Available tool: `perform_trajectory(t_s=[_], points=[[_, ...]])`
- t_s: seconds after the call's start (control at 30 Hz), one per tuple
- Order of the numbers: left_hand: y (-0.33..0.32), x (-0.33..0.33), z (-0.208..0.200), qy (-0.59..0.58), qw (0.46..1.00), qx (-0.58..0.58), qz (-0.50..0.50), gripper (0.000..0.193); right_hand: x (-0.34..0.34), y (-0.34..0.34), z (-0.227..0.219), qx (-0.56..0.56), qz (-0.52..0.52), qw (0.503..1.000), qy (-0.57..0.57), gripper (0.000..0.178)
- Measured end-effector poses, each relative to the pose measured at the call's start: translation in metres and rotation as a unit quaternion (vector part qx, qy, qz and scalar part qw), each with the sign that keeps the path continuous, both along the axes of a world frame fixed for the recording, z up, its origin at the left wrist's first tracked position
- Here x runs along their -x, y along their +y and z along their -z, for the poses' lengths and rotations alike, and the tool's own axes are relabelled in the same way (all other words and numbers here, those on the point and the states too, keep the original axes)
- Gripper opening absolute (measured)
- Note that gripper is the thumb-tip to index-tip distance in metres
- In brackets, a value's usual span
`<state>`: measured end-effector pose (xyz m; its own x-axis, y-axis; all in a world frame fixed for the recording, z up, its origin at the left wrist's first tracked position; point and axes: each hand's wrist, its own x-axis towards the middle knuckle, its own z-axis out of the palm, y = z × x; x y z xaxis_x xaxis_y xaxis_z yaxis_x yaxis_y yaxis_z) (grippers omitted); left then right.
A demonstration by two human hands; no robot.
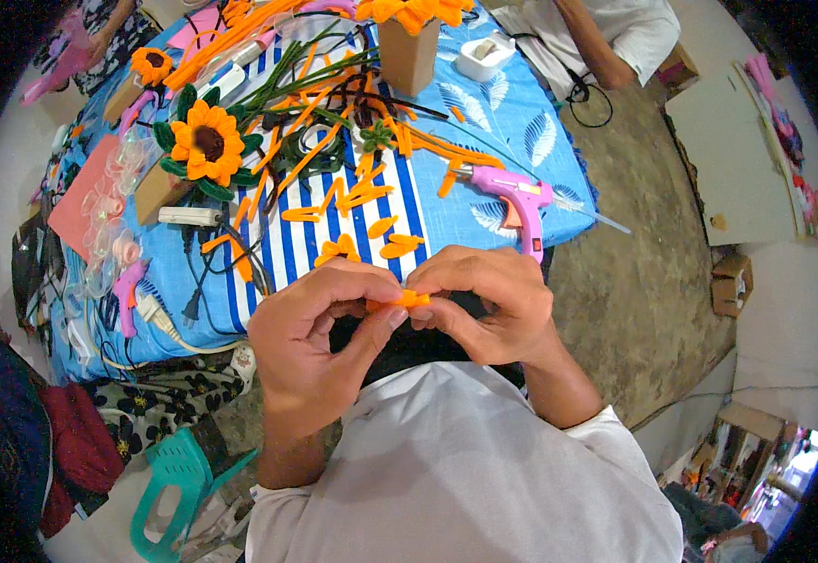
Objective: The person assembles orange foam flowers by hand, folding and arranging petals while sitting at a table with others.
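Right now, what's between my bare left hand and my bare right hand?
The head view shows a small, fuzzy orange piece, pinched by your left hand and right hand.

Fairly bright, even light on the counter, shadows soft; bluish-white patch at lower right is blown out. Left hand and right hand read reasonably sharp. Fisheye bends straight edges near the rim, corners black with speckle noise.
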<state>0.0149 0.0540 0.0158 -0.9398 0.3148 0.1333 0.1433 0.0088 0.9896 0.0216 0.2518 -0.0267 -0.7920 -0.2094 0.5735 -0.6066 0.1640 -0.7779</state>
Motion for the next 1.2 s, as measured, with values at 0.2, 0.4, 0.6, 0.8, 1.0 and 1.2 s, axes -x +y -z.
perform_trajectory(t_s=[0.2, 0.4, 0.6, 0.8, 1.0, 1.2], points=[[0.000, 0.000, 0.002, 0.019, 1.000, 0.017, -0.006, 0.017, -0.003, 0.001, 0.000, -0.002, -0.003, 0.999, -0.035, 0.017], [0.014, -0.001, 0.009, 0.128, 0.986, 0.053, -0.093, 0.015, -0.012, -0.021, 0.002, 0.095, 0.084, 0.983, -0.129, 0.011], [0.025, -0.004, 0.018, 0.201, 0.964, 0.082, -0.157, 0.014, -0.026, -0.050, -0.007, 0.271, 0.133, 0.908, -0.291, 0.010], [0.023, -0.008, 0.022, 0.220, 0.962, 0.074, -0.146, 0.023, -0.038, -0.046, 0.003, 0.136, 0.184, 0.932, -0.282, 0.012], [0.022, -0.012, 0.022, 0.104, 0.983, -0.023, -0.147, 0.043, -0.033, -0.045, 0.002, 0.048, 0.189, 0.978, -0.070, 0.016], [0.019, -0.012, 0.018, 0.060, 0.989, -0.048, -0.125, 0.043, -0.023, -0.021, 0.015, -0.065, 0.142, 0.982, 0.104, 0.025]])
